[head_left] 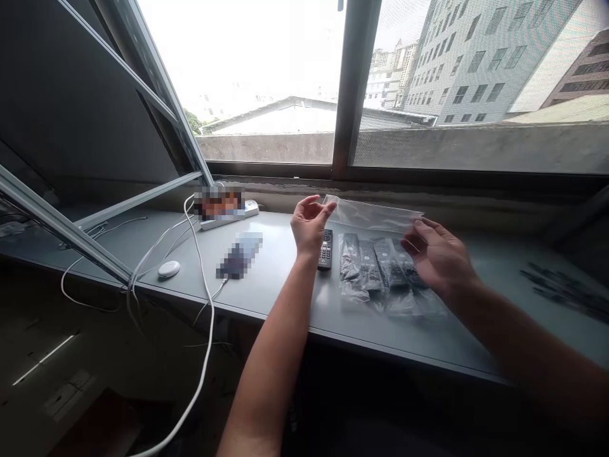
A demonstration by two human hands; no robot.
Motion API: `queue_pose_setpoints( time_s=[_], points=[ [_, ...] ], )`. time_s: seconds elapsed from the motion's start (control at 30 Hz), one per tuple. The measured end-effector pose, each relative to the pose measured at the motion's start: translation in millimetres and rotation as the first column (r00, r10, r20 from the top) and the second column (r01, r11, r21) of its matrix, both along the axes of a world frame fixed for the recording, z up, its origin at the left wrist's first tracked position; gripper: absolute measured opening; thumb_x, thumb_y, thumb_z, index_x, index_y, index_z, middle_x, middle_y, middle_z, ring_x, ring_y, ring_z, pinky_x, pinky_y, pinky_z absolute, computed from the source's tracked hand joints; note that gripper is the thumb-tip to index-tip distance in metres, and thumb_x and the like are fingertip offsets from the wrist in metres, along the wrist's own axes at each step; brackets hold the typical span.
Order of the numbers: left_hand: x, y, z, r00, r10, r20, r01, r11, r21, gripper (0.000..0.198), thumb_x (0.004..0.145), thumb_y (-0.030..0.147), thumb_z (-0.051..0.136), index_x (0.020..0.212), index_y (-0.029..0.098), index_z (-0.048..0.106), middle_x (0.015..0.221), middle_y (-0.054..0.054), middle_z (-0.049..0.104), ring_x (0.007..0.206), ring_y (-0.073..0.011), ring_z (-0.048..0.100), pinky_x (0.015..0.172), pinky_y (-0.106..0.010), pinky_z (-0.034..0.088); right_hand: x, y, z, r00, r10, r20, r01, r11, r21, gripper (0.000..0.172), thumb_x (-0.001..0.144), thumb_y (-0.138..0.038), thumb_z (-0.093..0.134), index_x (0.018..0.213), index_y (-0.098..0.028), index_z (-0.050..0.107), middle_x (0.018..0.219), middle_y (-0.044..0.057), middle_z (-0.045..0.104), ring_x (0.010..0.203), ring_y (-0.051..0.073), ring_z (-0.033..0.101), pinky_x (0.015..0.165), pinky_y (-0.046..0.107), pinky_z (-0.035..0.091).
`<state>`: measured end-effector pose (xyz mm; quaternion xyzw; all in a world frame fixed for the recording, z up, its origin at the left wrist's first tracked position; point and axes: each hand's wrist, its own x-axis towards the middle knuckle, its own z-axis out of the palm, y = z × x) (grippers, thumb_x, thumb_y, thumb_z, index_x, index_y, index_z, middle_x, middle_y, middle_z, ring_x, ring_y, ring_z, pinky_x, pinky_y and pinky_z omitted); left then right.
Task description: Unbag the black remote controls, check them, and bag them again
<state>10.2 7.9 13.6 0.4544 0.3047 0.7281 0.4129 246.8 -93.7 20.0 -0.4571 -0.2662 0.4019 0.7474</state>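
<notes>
A clear plastic bag point(373, 214) is stretched between my two hands above the table. My left hand point(310, 222) pinches its left end between thumb and fingers. At the other end, my right hand point(440, 254) grips the bag's right corner. Just beyond my left wrist, a bare black remote control point(325, 251) lies on the table, partly hidden by that wrist. To its right several dark remote controls in clear plastic sleeves point(371, 266) lie side by side below the bag. My right hand covers part of that group.
A grey table point(280, 279) runs along the window. On its left are a blurred-out device with a cable point(239, 255), a round white object point(169, 270), a power strip point(229, 216) and white cables point(205, 285). A metal frame point(107, 200) leans there. Blurry dark items point(566, 289) lie far right.
</notes>
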Motion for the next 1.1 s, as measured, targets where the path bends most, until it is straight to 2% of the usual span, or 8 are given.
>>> queue_pose_setpoints(
  time_s=[0.23, 0.43, 0.53, 0.63, 0.7, 0.8, 0.93, 1.1],
  points=[
    [5, 0, -7.1, 0.956, -0.291, -0.034, 0.286, 0.953, -0.102, 0.063, 0.074, 0.044, 0.106, 0.126, 0.022, 0.079, 0.131, -0.012, 0.084, 0.121, -0.0264, 0.080, 0.109, -0.044, 0.064, -1, 3, -5.3, 0.996, 0.085, 0.018, -0.085, 0.996, -0.019, 0.018, 0.091, -0.027, 0.097, 0.100, -0.029, 0.080, 0.098, -0.001, 0.079, 0.088, 0.016, 0.078, 0.089, 0.034, 0.072],
    [7, -6, -11.8, 0.886, -0.453, -0.101, 0.406, 0.863, -0.302, 0.039, 0.083, 0.041, 0.100, 0.111, 0.019, 0.086, 0.118, -0.013, 0.085, 0.116, -0.0290, 0.080, 0.101, -0.046, 0.068, -3, 2, -3.9, 0.994, 0.109, 0.000, -0.109, 0.992, -0.066, 0.011, 0.097, -0.020, 0.085, 0.099, -0.031, 0.080, 0.102, 0.000, 0.084, 0.099, 0.020, 0.082, 0.094, 0.039, 0.074],
    [6, -4, -8.5, 0.952, -0.303, -0.039, 0.283, 0.922, -0.264, 0.027, 0.090, 0.038, 0.093, 0.109, 0.021, 0.085, 0.116, -0.009, 0.084, 0.107, -0.0236, 0.079, 0.091, -0.037, 0.068, -3, 0, -2.8, 0.990, 0.132, 0.042, -0.130, 0.991, -0.041, 0.008, 0.098, -0.025, 0.084, 0.102, -0.032, 0.081, 0.113, 0.002, 0.085, 0.110, 0.023, 0.083, 0.098, 0.044, 0.075],
    [-5, -2, -3.1, 0.990, 0.134, 0.031, -0.124, 0.966, -0.228, 0.023, 0.097, 0.037, 0.087, 0.114, 0.022, 0.081, 0.116, -0.008, 0.082, 0.098, -0.0205, 0.078, 0.083, -0.033, 0.065, -4, -3, -1.7, 0.985, 0.149, 0.084, -0.148, 0.989, -0.016, 0.006, 0.101, -0.030, 0.079, 0.105, -0.031, 0.083, 0.119, 0.005, 0.085, 0.117, 0.025, 0.082, 0.101, 0.044, 0.074],
    [-16, -2, 1.4, 0.911, 0.410, 0.040, -0.394, 0.895, -0.209, 0.023, 0.101, 0.035, 0.081, 0.121, 0.023, 0.078, 0.121, -0.009, 0.081, 0.104, -0.0227, 0.078, 0.086, -0.035, 0.065, -6, -4, -0.7, 0.982, 0.158, 0.107, -0.158, 0.987, -0.010, 0.006, 0.101, -0.032, 0.080, 0.105, -0.031, 0.084, 0.118, 0.006, 0.085, 0.116, 0.025, 0.081, 0.101, 0.044, 0.074],
    [-28, -7, 9.1, 0.787, 0.615, -0.048, -0.615, 0.778, -0.126, 0.015, 0.104, 0.027, 0.071, 0.116, 0.024, 0.079, 0.129, -0.010, 0.077, 0.124, -0.0253, 0.073, 0.105, -0.039, 0.061, -11, -7, 1.0, 0.969, 0.180, 0.168, -0.182, 0.983, -0.003, 0.008, 0.098, -0.036, 0.085, 0.104, -0.031, 0.084, 0.116, 0.006, 0.084, 0.113, 0.026, 0.081, 0.096, 0.043, 0.074],
    [-22, -18, 15.5, 0.772, 0.595, -0.221, -0.597, 0.799, 0.068, 0.017, 0.105, 0.021, 0.066, 0.111, 0.026, 0.081, 0.133, -0.010, 0.072, 0.129, -0.0277, 0.068, 0.113, -0.045, 0.057, -15, -12, 2.4, 0.939, 0.204, 0.277, -0.216, 0.976, 0.015, 0.017, 0.097, -0.041, 0.089, 0.110, -0.031, 0.084, 0.117, 0.006, 0.084, 0.112, 0.025, 0.081, 0.094, 0.040, 0.073],
    [0, -24, 6.8, 0.682, 0.452, -0.575, -0.251, 0.883, 0.396, 0.020, 0.101, 0.012, 0.073, 0.106, 0.029, 0.084, 0.119, -0.008, 0.077, 0.119, -0.0279, 0.070, 0.110, -0.045, 0.057, -18, -16, -0.5, 0.868, 0.164, 0.468, -0.219, 0.973, 0.067, 0.030, 0.096, -0.045, 0.092, 0.122, -0.030, 0.084, 0.126, 0.006, 0.083, 0.118, 0.026, 0.079, 0.100, 0.042, 0.071]
  ],
)
